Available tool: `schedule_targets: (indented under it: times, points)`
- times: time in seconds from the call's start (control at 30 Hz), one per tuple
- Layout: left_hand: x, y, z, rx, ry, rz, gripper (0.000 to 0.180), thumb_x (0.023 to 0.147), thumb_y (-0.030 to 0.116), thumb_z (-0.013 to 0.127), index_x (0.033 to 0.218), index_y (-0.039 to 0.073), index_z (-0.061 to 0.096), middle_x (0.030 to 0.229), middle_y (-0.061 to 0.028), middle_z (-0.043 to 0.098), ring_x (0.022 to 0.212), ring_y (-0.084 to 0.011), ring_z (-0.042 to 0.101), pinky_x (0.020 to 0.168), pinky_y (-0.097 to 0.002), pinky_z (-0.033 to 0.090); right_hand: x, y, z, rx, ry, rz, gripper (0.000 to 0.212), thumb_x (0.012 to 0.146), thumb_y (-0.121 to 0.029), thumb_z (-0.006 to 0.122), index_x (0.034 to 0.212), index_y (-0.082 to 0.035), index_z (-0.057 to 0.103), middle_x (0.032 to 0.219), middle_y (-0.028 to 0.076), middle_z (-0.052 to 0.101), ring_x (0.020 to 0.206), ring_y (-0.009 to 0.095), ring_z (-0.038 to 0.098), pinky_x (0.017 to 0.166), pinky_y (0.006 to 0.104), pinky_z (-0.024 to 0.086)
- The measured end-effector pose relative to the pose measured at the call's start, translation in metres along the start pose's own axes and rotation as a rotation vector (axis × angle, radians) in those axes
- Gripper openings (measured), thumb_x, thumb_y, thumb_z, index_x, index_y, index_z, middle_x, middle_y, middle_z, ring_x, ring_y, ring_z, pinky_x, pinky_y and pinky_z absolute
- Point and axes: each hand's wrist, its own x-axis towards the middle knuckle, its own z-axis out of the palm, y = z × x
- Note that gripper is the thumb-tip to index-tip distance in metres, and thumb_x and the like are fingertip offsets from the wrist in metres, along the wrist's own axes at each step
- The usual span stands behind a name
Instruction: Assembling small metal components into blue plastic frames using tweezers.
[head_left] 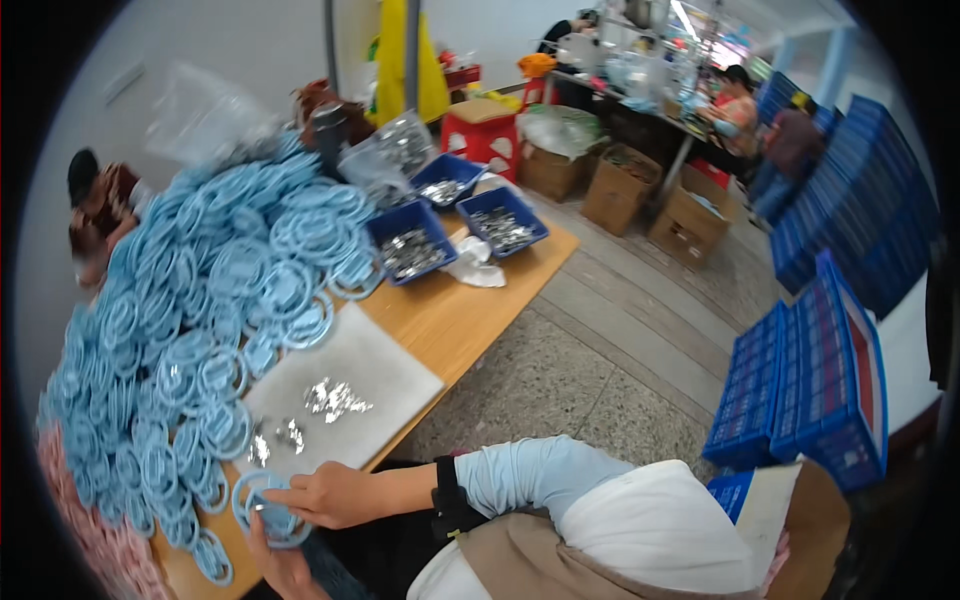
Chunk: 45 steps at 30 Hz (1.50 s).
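Note:
A light blue plastic piece, an oval ring with a smaller part inside, is at the table's near edge between my hands. My left hand grips it from below, its thumb up against the inner part by a small shiny spot. From the right, my right hand reaches over with curled fingers, the index finger laid across the piece; its fingertips are partly hidden. Just beyond, small shiny metal parts lie in loose heaps on a pale grey mat.
A large pile of similar blue pieces covers the left side; pink pieces lie beside it. Blue bins of metal parts stand on the wooden table. Stacked blue crates and cardboard boxes occupy the floor. Other people work farther off.

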Motion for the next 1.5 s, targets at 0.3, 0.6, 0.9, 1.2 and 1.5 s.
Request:
schedule_targets:
  times: [0.3, 0.6, 0.9, 1.2, 1.5]
  points:
    - [-0.011, 0.0, 0.048, 0.17, -0.009, 0.128, 0.044, 0.086, 0.019, 0.056, 0.124, 0.003, 0.041, 0.116, -0.0096, 0.053, 0.104, -0.0186, 0.054, 0.087, -0.0347, 0.046, 0.021, 0.007, -0.022, 0.278, 0.171, 0.277, 0.049, 0.064, -0.022, 0.066, 0.103, 0.006, 0.057, 0.084, 0.019, 0.061, 0.071, 0.034, 0.06, 0.065, 0.0361, 0.048]
    - [-0.038, 0.015, 0.093, 0.379, 0.0, 0.099, 0.044, 0.088, 0.02, 0.053, 0.12, -0.008, 0.044, 0.117, -0.0182, 0.052, 0.105, -0.0263, 0.051, 0.089, -0.0366, 0.041, 0.022, -0.002, -0.039, 0.315, 0.102, 0.328, 0.047, 0.059, -0.021, 0.066, 0.098, 0.004, 0.06, 0.08, 0.02, 0.062, 0.071, 0.03, 0.061, 0.066, 0.0336, 0.048]
    - [-0.053, 0.004, 0.041, 0.457, -0.198, -0.292, 0.046, 0.072, 0.009, 0.068, 0.114, -0.001, 0.052, 0.104, -0.0076, 0.058, 0.089, -0.0139, 0.057, 0.077, -0.0278, 0.045, 0.012, 0.002, -0.035, 0.221, -0.243, 0.025, 0.04, 0.06, -0.022, 0.067, 0.098, -0.008, 0.063, 0.075, 0.012, 0.058, 0.068, 0.028, 0.059, 0.06, 0.0352, 0.047]
    - [-0.051, 0.017, 0.046, 0.313, -0.075, -0.159, 0.04, 0.083, 0.025, 0.062, 0.114, 0.002, 0.051, 0.097, -0.0053, 0.06, 0.083, -0.0122, 0.061, 0.062, -0.0251, 0.052, 0.017, 0.021, -0.043, 0.285, -0.128, 0.252, 0.017, 0.075, -0.009, 0.066, 0.091, -0.004, 0.065, 0.083, 0.007, 0.063, 0.072, 0.013, 0.057, 0.061, 0.0246, 0.043]
    - [-0.037, -0.006, 0.051, -0.115, 0.253, -0.011, 0.031, 0.087, 0.024, 0.057, 0.109, 0.004, 0.051, 0.097, -0.0079, 0.06, 0.087, -0.0142, 0.061, 0.064, -0.0258, 0.056, 0.027, 0.065, -0.042, -0.269, -0.215, 0.178, 0.011, 0.072, -0.01, 0.062, 0.079, -0.002, 0.066, 0.071, 0.012, 0.06, 0.063, 0.023, 0.057, 0.057, 0.033, 0.044]
